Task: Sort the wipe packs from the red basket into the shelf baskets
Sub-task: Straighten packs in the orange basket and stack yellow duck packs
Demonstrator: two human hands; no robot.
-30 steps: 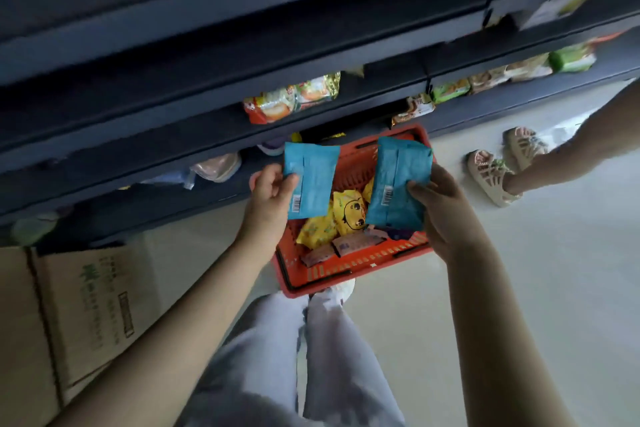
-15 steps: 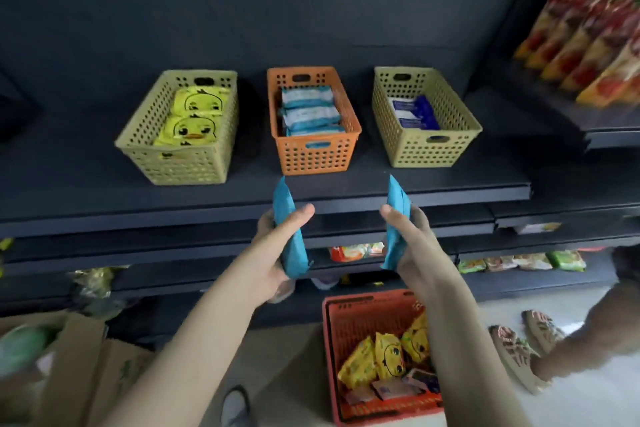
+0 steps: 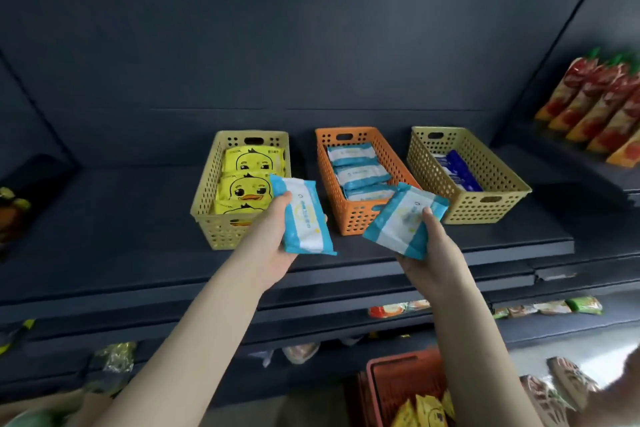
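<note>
Your L hand (image 3: 277, 243) grips L pack (image 3: 306, 225), R hand (image 3: 429, 253) grips R pack (image 3: 398, 225), both blue, just in front of orange basket (image 3: 356, 215). R pack nearer its front rim, long axis slanted to it; L pack off basket's left corner.

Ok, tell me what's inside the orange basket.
Three blue-and-white wipe packs lie in a row in the orange basket. Anything under them is hidden, and the pack in the right hand covers its near right corner.

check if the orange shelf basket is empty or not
Partly filled: the orange basket holds at least three blue-and-white wipe packs, lying below its rim.
</note>
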